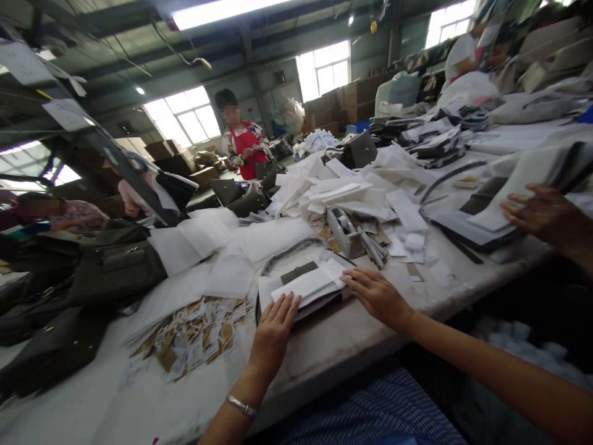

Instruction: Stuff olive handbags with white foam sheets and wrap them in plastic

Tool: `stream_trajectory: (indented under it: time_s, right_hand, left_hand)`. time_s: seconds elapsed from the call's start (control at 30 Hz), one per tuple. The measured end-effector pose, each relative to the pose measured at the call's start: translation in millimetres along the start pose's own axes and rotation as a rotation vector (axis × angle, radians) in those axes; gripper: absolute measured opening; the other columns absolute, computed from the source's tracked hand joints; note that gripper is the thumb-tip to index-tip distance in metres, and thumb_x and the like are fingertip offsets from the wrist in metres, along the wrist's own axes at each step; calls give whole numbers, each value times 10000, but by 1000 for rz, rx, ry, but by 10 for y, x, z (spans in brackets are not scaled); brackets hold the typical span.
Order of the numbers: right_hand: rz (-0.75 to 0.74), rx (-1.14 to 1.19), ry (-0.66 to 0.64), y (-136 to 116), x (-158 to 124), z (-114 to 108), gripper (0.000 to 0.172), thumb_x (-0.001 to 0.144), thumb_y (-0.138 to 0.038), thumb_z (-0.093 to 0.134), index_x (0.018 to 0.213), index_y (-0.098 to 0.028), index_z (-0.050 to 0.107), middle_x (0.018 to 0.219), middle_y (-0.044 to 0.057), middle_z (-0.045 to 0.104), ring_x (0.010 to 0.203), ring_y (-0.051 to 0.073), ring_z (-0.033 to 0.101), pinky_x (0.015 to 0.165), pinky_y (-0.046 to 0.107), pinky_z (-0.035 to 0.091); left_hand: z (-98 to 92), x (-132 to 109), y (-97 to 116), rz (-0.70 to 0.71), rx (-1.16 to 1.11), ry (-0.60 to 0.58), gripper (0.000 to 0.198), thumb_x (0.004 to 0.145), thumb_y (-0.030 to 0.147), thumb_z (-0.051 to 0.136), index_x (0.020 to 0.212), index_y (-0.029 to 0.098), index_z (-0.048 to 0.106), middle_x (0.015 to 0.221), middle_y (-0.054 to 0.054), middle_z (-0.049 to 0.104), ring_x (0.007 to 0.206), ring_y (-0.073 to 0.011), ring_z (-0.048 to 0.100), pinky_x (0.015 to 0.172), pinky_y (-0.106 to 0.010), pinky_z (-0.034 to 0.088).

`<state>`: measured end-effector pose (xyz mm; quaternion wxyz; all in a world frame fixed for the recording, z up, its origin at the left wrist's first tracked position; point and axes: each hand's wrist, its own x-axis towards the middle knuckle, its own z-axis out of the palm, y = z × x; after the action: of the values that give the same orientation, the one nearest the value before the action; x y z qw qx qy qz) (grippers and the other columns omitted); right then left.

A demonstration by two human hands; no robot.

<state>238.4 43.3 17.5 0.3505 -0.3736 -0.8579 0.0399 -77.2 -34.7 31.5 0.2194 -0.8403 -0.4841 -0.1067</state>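
A flat dark handbag with a curved handle (291,250) lies near the table's front edge, largely covered by a folded sheet of white packing foam (308,283). My left hand (277,327) rests on the foam's near left edge, fingers stretched out flat. At its right end, my right hand (377,298) touches the foam with extended fingers; its thumb is hidden. An olive-grey patch (299,272) of the bag shows behind the foam. Just beyond stands a grey tape dispenser (346,235).
Paper hang tags (204,334) with strings lie left of my hands. White foam sheets (343,185) are heaped behind. Dark bags (115,266) fill the left side. A co-worker's hand (551,216) holds a foam-covered bag (519,191) at right. Another person (243,145) stands across the table.
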Motion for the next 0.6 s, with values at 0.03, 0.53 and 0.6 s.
stream_trajectory:
  time_s: [0.03, 0.53, 0.6]
  right_hand:
    - [119, 131, 9, -74, -50, 20, 328, 939, -160, 523, 1249, -195, 627, 1252, 117, 673, 1210, 289, 597, 1064, 491, 451]
    - [1380, 1712, 155, -971, 159, 523, 130, 691, -181, 683, 803, -188, 616, 846, 24, 715, 833, 159, 686, 907, 309, 522]
    - [1289, 1726, 116, -1107, 169, 515, 281, 613, -140, 741, 881, -172, 662, 863, 28, 733, 854, 192, 685, 889, 332, 520]
  left_hand:
    - [77, -24, 16, -21, -32, 38, 660, 914, 19, 451, 1529, 206, 304, 1502, -65, 477, 1369, -225, 471, 1083, -415, 492]
    - [161, -211, 122, -209, -244, 245, 523, 979, 129, 470, 1479, 271, 407, 1393, 0, 594, 1262, -180, 576, 1015, -331, 528]
    - [113, -273, 200, -253, -256, 253, 510, 987, 162, 480, 1480, 270, 410, 1402, -3, 587, 1249, -175, 586, 1002, -304, 524]
